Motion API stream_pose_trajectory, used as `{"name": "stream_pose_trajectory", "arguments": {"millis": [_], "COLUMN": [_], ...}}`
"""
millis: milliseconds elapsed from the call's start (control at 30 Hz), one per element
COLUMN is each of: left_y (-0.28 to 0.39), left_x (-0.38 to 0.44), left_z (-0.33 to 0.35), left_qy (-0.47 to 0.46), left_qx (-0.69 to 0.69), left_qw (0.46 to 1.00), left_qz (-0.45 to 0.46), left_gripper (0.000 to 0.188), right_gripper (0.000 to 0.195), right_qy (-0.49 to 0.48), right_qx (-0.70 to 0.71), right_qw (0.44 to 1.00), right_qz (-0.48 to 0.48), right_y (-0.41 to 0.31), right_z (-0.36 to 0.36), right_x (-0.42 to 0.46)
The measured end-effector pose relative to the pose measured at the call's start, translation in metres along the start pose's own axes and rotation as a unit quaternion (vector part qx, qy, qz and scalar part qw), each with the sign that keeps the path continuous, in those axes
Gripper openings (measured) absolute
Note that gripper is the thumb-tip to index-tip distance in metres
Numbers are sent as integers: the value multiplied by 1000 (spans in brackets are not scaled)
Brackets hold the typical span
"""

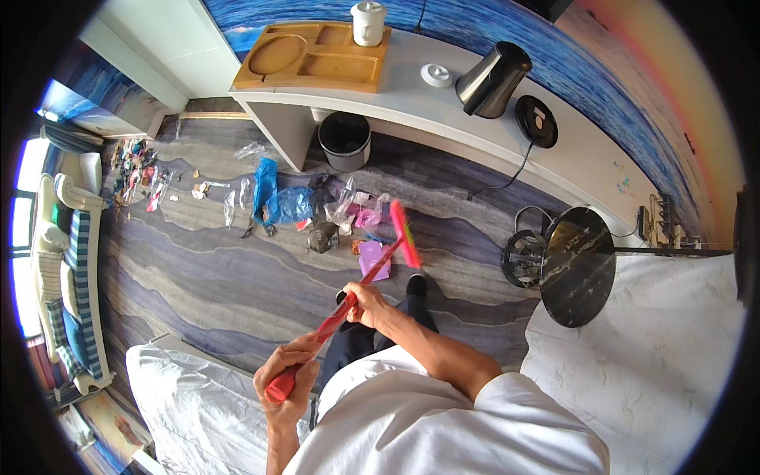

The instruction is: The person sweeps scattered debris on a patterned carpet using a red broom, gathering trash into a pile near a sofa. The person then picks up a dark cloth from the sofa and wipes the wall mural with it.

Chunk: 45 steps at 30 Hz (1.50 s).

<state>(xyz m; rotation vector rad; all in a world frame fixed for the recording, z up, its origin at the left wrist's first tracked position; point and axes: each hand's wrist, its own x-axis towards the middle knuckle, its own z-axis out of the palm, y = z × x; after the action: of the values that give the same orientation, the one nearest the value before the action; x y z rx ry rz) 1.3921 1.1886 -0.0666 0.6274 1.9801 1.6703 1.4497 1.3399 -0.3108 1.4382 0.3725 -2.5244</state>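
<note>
Both hands grip a red broom handle (333,320) that slants away from my body. My left hand (287,369) wraps around it near its rounded top end. Lower down the shaft, my right hand (366,304) is closed around it. At the far end the pink broom head (405,234), with a strip of yellow-green bristles, is by the floor just beyond my shoe. Left of the head lie a purple flat piece (374,259), pink plastic scraps (368,218), a dark crumpled bag (323,237) and blue plastic bags (289,205).
More litter (133,163) is heaped at the far left. A waste bin (345,159) stands under the white desk (409,80), which carries a wooden tray (341,65) and an electric kettle (494,80). A round black table (578,267) is at right; beds (190,409) flank me; a sofa (83,285) stands left.
</note>
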Motion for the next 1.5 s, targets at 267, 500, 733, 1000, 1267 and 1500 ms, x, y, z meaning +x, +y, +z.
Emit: {"name": "stream_pose_trajectory", "arguments": {"millis": [267,500,733,1000,1267,1500], "left_y": [32,54,46,-10,-6,-13], "left_x": [2,-15,-8,22,40,73], "left_z": [-25,-18,-1,-2,-138,-244], "left_qy": [30,141,126,93,150,67], "left_qx": [142,163,18,21,151,4], "left_qw": [982,963,984,995,969,996], "left_qz": [118,161,123,8,122,63], "left_gripper": [13,29,21,10,23,24], "right_gripper": [25,27,31,26,32,31], "right_qy": [-130,-184,-92,9,-95,19], "right_qx": [7,-75,-22,-66,-142,-45], "right_qw": [991,980,995,998,983,996], "right_qz": [8,19,12,-23,-72,-71], "right_y": [5,-9,-15,-37,21,49], "right_z": [80,96,49,40,203,249], "right_x": [2,-36,-63,27,73,58]}}
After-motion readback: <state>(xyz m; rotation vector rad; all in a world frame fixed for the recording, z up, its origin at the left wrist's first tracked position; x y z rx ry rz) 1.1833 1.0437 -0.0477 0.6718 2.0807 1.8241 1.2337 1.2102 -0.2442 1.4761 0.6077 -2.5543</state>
